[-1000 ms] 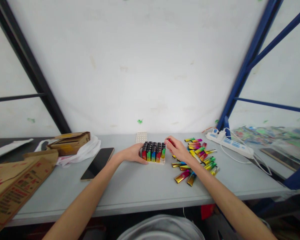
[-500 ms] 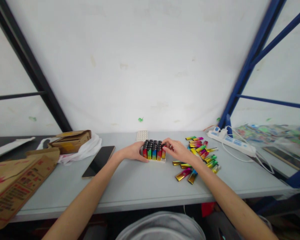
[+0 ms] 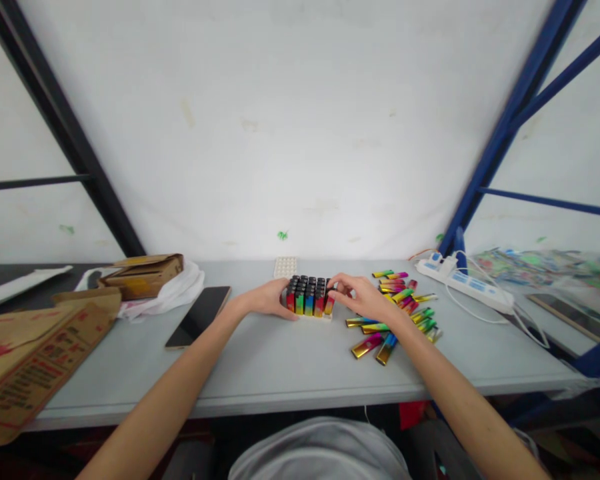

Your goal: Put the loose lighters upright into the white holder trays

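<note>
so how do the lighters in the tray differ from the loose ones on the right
The tray lighters stand mostly upright; the loose lighters lie on the table. The tray lighters form tight rows, while the loose lighters point in different directions. The tray lighters show black tops; the loose lighters show mainly their sides. Both have shiny, multicoloured bodies.

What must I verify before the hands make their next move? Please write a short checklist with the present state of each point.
1. Left hand at the standing lighters: ok, curved around their left end.
2. Lighters upright in the white tray: ok for the left and middle of the front row.
3. Near right corner lighter fully seated: cannot tell, the right hand partly covers it.
4. Loose lighters apart from the tray: ok, scattered to its right.
5. Phone free of the left forearm: cannot tell, they overlap in view.
</note>
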A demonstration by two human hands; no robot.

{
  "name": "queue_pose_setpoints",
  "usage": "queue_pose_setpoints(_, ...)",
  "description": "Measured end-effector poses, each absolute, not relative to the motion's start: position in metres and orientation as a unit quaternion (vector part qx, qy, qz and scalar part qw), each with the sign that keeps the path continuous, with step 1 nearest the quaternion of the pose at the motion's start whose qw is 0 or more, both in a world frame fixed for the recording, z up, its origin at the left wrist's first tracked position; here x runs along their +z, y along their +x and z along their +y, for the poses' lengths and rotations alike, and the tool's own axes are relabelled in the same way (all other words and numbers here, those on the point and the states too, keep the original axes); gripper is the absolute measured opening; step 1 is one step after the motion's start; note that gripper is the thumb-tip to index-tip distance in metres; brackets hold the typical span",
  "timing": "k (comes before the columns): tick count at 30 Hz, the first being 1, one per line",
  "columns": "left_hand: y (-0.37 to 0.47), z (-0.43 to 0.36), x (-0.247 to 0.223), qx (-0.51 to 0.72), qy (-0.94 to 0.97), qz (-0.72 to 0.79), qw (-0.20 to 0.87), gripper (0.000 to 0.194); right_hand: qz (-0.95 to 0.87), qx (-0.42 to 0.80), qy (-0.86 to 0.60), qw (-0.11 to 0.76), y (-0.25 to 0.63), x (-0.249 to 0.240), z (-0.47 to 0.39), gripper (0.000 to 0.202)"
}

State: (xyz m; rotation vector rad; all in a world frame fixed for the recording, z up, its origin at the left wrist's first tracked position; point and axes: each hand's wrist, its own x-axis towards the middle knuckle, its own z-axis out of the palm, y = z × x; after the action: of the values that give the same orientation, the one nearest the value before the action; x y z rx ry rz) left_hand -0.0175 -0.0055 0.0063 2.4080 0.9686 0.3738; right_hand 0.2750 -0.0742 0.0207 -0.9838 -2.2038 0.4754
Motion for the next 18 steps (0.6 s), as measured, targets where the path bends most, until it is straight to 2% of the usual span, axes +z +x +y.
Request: queue_pose_setpoints(18, -0.0201, 0.0003, 0.0004, 0.183, 0.893, 0.309, 0.273, 0.079, -0.848, 0.196, -0.363, 0.334, 0.2754, 0.0249, -0.0751, 0.03)
